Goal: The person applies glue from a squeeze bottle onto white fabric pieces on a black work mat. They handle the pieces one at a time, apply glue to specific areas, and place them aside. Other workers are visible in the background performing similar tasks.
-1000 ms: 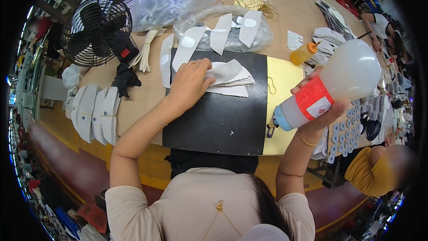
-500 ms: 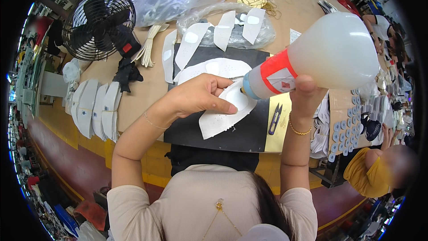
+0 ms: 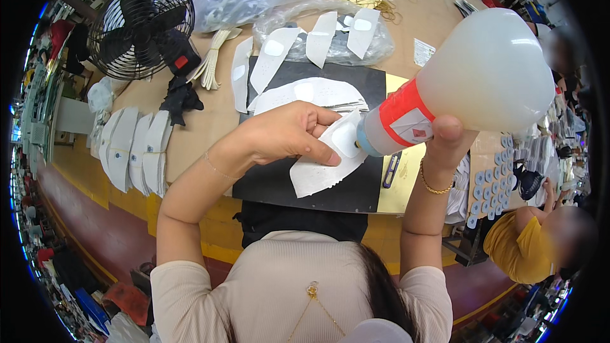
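Observation:
Between thumb and fingers, my left hand [image 3: 295, 132] pinches a white perforated fabric piece [image 3: 314, 174] with a smooth white patch on it. My right hand [image 3: 446, 141] is wrapped round a large translucent plastic bottle [image 3: 486, 73] with a red band, tilted with its nozzle down and to the left. The nozzle is at the patch's right edge; whether it touches cannot be made out. Behind the held piece, a stack of white fabric pieces [image 3: 305, 92] rests on a black mat [image 3: 343, 194]. Thread snips [image 3: 391, 170] lie on a yellow sheet [image 3: 406, 181] near my right forearm.
Several white pieces with patches [image 3: 273, 57] lean along the mat's far edge against a plastic bag [image 3: 368, 47]. A black fan [image 3: 141, 28] and tied white bundles [image 3: 130, 152] stand at left. Small grey-blue parts [image 3: 489, 178] cover a board at right, near a person in yellow [image 3: 518, 241].
The bottle and my right hand have moved a little to the right. Its nozzle has shifted from the patch's middle to its right edge, and the held piece has turned slightly.

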`<state>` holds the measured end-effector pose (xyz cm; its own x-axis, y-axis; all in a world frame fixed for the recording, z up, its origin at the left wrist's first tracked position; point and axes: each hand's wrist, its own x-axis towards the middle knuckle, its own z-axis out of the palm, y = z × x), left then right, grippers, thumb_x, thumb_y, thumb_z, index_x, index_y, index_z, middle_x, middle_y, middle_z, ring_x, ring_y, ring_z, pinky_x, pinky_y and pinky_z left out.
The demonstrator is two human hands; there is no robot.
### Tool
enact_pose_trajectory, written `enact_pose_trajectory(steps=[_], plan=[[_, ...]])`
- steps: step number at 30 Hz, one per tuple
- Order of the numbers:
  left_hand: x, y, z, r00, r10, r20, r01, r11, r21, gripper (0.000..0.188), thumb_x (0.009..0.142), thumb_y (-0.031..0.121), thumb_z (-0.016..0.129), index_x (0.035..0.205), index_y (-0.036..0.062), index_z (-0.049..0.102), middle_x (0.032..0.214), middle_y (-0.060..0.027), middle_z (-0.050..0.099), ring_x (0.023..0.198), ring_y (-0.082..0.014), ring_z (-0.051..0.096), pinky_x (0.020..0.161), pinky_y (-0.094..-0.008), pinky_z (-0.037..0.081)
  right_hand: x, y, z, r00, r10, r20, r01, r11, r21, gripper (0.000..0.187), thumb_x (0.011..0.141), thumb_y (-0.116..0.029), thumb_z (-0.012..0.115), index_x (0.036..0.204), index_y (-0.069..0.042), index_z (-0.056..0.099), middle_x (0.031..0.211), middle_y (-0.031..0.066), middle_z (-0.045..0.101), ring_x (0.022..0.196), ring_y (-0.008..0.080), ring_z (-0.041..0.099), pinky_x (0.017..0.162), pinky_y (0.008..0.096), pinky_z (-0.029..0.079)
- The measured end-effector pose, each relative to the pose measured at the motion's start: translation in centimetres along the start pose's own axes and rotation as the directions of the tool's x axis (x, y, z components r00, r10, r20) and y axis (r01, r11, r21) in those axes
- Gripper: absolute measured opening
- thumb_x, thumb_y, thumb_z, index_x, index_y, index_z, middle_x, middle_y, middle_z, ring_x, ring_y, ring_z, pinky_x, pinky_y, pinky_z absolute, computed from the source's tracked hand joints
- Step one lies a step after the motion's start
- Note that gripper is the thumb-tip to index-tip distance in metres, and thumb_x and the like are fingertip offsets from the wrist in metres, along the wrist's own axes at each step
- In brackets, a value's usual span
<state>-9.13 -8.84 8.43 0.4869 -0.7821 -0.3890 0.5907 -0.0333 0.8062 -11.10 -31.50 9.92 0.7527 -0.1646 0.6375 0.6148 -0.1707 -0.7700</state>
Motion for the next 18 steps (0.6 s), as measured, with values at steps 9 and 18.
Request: enact_pose_trajectory(steps=[9, 18], plan=[[0.0, 0.5, 0.3, 0.998, -0.043, 0.039, 0.042, 0.999, 0.021, 0.049, 0.074, -0.007, 0.072, 0.121, -0.0075, 0.056, 0.093, -0.0071, 0.070, 0.079, -0.0087, 0.065, 0.070, -0.0209, 0.052, 1.0, -0.9, 1.6, 0.991, -0.114, 0.066, 0.107, 0.989, 0.100, 0.036, 0.068, -0.029, 0.087, 0.088, -0.003, 0.071, 0.086, 0.0050, 0.072, 0.074, 0.0156, 0.067, 0.068, 0.0289, 0.054], [0.0, 1.4, 1.0, 0.992, -0.104, -0.065, 0.107, 0.993, 0.047, 0.050, 0.074, -0.006, 0.072, 0.122, -0.0056, 0.056, 0.080, -0.0004, 0.066, 0.065, -0.0025, 0.058, 0.058, -0.0164, 0.046, 1.3, -1.7, 2.1, 0.989, -0.085, 0.123, 0.061, 0.980, 0.190, 0.031, 0.067, -0.023, 0.087, 0.085, -0.002, 0.073, 0.083, 0.0049, 0.072, 0.074, 0.0143, 0.067, 0.066, 0.0274, 0.054]])
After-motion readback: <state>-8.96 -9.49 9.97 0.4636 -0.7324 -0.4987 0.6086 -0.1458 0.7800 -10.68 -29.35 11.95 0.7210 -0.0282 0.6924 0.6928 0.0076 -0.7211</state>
